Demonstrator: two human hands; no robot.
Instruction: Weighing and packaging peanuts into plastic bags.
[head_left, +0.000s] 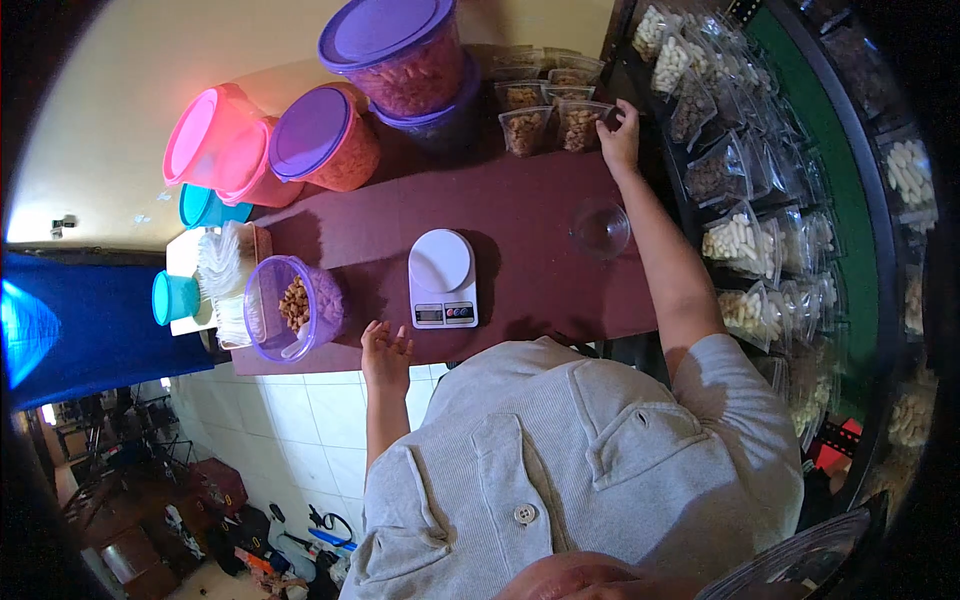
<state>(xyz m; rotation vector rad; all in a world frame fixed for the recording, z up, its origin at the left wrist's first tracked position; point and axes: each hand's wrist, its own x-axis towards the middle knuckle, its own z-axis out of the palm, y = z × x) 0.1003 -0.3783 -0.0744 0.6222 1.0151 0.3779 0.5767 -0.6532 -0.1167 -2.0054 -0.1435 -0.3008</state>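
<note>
My right hand reaches to the far side of the table, its fingers at the right edge of a clear plastic pouch of brown snack pieces. The pouch stands upright in front of similar filled pouches. Near the front edge, my left hand is loosely open and holds nothing. Left of it stands an uncovered purple tub with brown snack pieces and a pale scoop-like thing inside. A white kitchen scale lies mid-table with nothing on its round plate.
A clear round bowl sits by my right forearm. Large lidded tubs, purple and pink, line the back. Empty plastic bags lie at left. On the right, a rack holds many filled pouches.
</note>
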